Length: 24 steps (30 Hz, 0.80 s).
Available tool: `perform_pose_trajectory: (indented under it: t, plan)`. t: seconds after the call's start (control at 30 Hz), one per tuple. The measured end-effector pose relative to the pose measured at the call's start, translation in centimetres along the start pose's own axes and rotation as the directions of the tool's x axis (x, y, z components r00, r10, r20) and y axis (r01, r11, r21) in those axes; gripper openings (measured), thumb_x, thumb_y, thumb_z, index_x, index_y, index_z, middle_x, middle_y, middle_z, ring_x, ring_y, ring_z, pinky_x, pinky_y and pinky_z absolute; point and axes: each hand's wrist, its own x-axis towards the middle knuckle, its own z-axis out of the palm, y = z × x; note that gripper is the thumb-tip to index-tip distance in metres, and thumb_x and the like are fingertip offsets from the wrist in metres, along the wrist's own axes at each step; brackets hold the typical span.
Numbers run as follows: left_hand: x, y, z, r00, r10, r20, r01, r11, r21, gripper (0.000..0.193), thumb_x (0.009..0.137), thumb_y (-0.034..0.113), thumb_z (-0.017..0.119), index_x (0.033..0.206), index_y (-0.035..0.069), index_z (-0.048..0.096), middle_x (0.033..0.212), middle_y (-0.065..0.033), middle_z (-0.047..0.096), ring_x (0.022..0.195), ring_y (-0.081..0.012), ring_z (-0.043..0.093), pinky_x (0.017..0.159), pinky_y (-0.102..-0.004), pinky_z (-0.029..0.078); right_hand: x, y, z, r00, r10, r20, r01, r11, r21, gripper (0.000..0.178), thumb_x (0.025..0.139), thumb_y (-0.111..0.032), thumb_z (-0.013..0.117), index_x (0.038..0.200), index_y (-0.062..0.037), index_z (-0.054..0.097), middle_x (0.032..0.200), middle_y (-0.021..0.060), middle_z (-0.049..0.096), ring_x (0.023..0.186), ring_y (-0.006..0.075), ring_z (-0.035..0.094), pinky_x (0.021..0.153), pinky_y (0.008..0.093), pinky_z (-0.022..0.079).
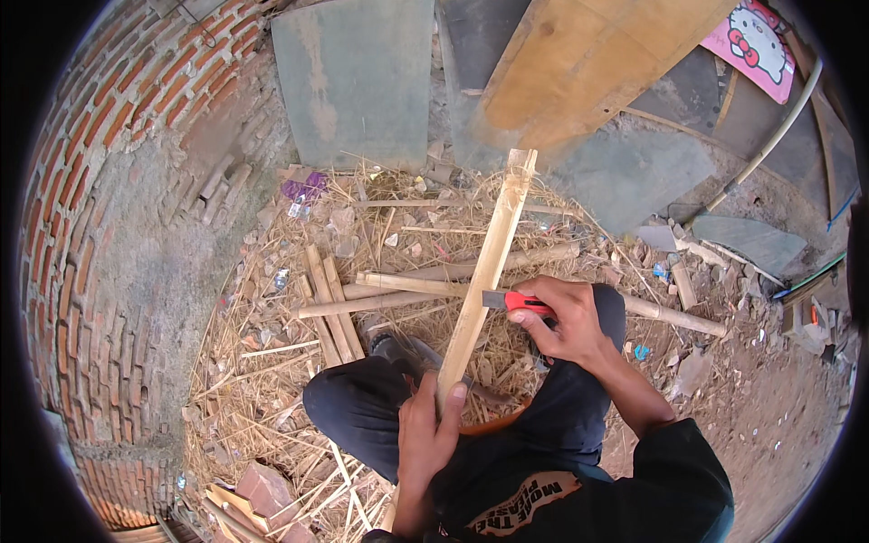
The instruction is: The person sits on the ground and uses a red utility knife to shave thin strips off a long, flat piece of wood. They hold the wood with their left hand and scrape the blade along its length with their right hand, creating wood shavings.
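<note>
A split bamboo strip (487, 271) slants up and away from my lap, its far end tilted a little to the right. Around its near end my left hand (427, 425) is closed, the thumb lying along the strip. In my right hand (566, 319) is a red utility knife (528, 304), gripped by the handle. Its short blade (493, 299) points left and meets the strip's right edge near the middle. Both of my knees are bent, one on each side of the strip.
Bamboo poles (670, 315) lie crosswise beyond my knees. Several split pieces (330, 308) rest at the left. Straw and shavings (262, 380) cover the ground. A brick wall (100, 271) rises at left; grey boards (353, 81) and a brown panel (588, 63) lean at the back.
</note>
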Motion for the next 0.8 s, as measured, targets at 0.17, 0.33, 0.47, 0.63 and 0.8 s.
perform_pose_trajectory:
  t: [0.17, 0.33, 0.47, 0.63, 0.8]
  plan:
    - [0.5, 0.0, 0.7, 0.998, 0.053, -0.038, -0.054, 0.998, -0.021, 0.029, 0.111, 0.028, 0.061, 0.105, 0.000, 0.058, 0.072, -0.0142, 0.057, 0.063, -0.0261, 0.054, 0.063, -0.0400, 0.045, -2.3, -2.4, 1.6, 0.995, -0.034, 0.098, 0.040, 0.997, -0.067, 0.029, 0.089, -0.031, 0.086, 0.106, -0.0090, 0.078, 0.082, 0.0057, 0.073, 0.064, 0.0258, 0.072, 0.056, 0.0361, 0.055]
    - [0.8, 0.8, 0.7, 0.995, 0.075, -0.065, -0.074, 0.997, 0.014, 0.031, 0.109, 0.029, 0.065, 0.105, -0.001, 0.058, 0.075, -0.0212, 0.065, 0.068, -0.0407, 0.064, 0.065, -0.0478, 0.049, -2.4, -3.1, 1.8, 0.997, -0.003, 0.083, 0.009, 0.997, -0.074, 0.029, 0.088, -0.031, 0.086, 0.104, -0.0098, 0.078, 0.079, 0.0045, 0.072, 0.063, 0.0251, 0.071, 0.056, 0.0363, 0.055]
    - [0.5, 1.1, 0.8, 0.994, 0.067, -0.085, -0.066, 0.998, 0.020, 0.028, 0.110, 0.028, 0.063, 0.106, 0.000, 0.058, 0.072, -0.0162, 0.061, 0.062, -0.0289, 0.058, 0.062, -0.0406, 0.047, -2.2, -3.3, 1.6, 0.999, -0.009, 0.045, 0.013, 0.997, -0.072, 0.027, 0.087, -0.031, 0.087, 0.103, -0.0111, 0.079, 0.079, 0.0038, 0.072, 0.062, 0.0246, 0.071, 0.056, 0.0357, 0.055]
    - [0.5, 1.4, 0.9, 0.990, 0.103, -0.092, -0.101, 0.994, 0.027, 0.028, 0.110, 0.027, 0.063, 0.107, 0.000, 0.058, 0.072, -0.0166, 0.061, 0.060, -0.0305, 0.059, 0.061, -0.0410, 0.046, -2.0, -3.1, 1.2, 0.999, -0.020, 0.042, 0.022, 0.998, -0.056, 0.027, 0.086, -0.030, 0.088, 0.103, -0.0113, 0.079, 0.078, 0.0030, 0.071, 0.061, 0.0236, 0.070, 0.055, 0.0353, 0.054]
    - [0.4, 1.2, 1.0, 0.989, 0.112, -0.100, -0.109, 0.994, 0.029, 0.027, 0.110, 0.026, 0.063, 0.107, 0.000, 0.057, 0.071, -0.0170, 0.060, 0.059, -0.0317, 0.057, 0.060, -0.0419, 0.045, -1.9, -3.6, 0.8, 0.998, -0.013, 0.060, 0.016, 0.999, -0.052, 0.026, 0.086, -0.029, 0.088, 0.103, -0.0111, 0.079, 0.078, 0.0029, 0.071, 0.061, 0.0233, 0.070, 0.055, 0.0353, 0.053]
